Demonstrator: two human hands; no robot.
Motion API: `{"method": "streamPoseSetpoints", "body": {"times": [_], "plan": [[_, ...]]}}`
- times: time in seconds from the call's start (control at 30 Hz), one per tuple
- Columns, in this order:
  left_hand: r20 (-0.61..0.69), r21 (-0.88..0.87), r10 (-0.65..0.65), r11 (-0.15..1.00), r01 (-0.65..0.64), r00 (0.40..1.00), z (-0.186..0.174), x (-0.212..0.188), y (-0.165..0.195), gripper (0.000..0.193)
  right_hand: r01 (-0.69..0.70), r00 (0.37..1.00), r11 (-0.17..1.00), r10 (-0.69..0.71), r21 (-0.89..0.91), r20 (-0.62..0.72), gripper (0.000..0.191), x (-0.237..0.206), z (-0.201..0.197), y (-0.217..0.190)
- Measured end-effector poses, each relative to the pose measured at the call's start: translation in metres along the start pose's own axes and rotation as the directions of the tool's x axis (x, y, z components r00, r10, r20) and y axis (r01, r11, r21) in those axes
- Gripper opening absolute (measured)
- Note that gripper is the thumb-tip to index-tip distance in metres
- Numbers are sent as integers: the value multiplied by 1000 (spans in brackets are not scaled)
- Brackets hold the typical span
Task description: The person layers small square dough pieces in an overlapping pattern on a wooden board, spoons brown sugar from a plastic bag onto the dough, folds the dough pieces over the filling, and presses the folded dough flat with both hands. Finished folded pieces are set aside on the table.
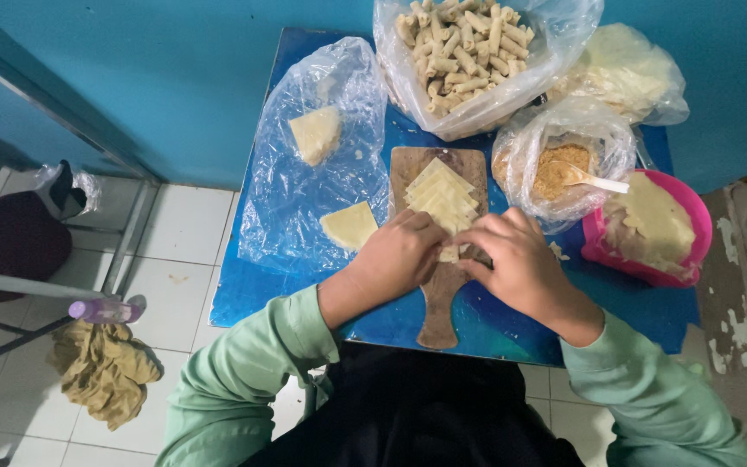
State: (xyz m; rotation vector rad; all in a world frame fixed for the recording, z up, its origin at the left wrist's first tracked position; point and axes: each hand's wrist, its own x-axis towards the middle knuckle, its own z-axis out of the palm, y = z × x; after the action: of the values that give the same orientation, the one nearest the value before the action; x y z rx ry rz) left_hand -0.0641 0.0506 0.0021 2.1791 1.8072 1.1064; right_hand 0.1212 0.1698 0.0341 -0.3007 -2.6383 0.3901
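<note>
Nearest the camera, green sleeves lead up to both hands meeting over the wooden board (439,298) on the blue table (252,294). Left hand (398,252) and right hand (516,259) both have fingers curled together, pinched on a small pale wrapper piece (450,253) lying right between the fingertips at the board's middle. The piece is mostly covered, so its own shape is hard to tell; what shows runs roughly across the board, left to right. Both hands are about equally near it, one touching from each side. The board's long axis runs near to far, handle pointing toward the person, blade end away. Just beyond the fingers, a stack of wrappers (441,195) sits on the board's far half, square sheets fanned, corners pointing away. Left of the board, a clear bag (296,199) lies flat with two cheese-like wedges on it, the nearer one (349,225) just beside the left hand. Right of the board, a bag of crumbs (559,169) with a spoon, then a pink bowl (689,212). Farthest, a bag of finished rolls (464,52) against the blue wall.
</note>
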Motion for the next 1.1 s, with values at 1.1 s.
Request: {"method": "streamPoseSetpoints", "body": {"times": [1.1], "plan": [[-87,89,-31,995,38,996,17,0,-11,12,-34,999,997,32,-67,-29,7,8,22,3]]}}
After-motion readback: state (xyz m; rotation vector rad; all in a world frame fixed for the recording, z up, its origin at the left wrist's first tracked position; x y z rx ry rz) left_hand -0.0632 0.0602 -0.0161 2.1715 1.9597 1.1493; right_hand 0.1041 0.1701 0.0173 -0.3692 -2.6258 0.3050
